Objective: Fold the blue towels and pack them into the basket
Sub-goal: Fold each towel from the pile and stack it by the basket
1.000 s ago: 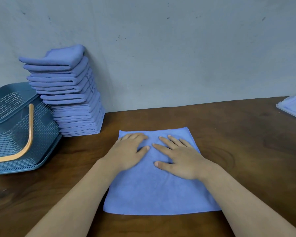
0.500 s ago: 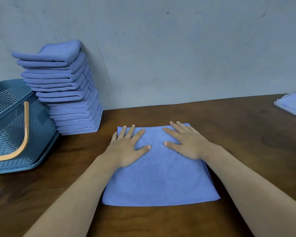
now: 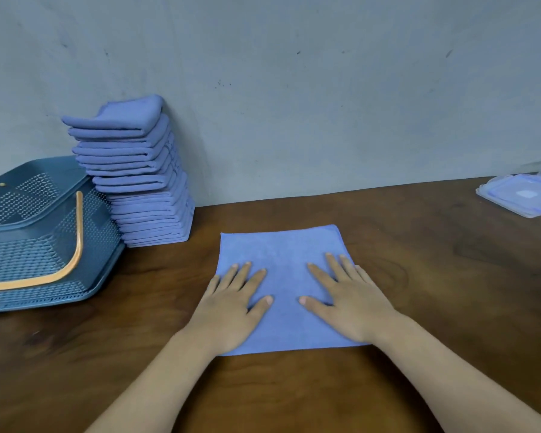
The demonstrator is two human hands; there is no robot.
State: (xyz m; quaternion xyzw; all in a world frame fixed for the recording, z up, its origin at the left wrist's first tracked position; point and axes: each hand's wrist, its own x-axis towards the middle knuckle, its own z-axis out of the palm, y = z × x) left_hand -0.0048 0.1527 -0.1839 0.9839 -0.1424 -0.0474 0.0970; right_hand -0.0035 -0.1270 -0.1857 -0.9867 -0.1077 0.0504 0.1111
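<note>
Blue towel (image 3: 281, 254) lies under left hand (image 3: 231, 307) and right hand (image 3: 350, 304), palms flat.

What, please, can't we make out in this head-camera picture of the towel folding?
Basket: head view; the left edge cuts it off, and its mesh wall hides whether towels lie inside.
Clear container: head view; cut off by the right edge and blurred, so its contents are unreadable.
Flat towel: head view; the left hand and right hand cover its near part.
Folded stack: head view; lower layers too thin to count.
</note>
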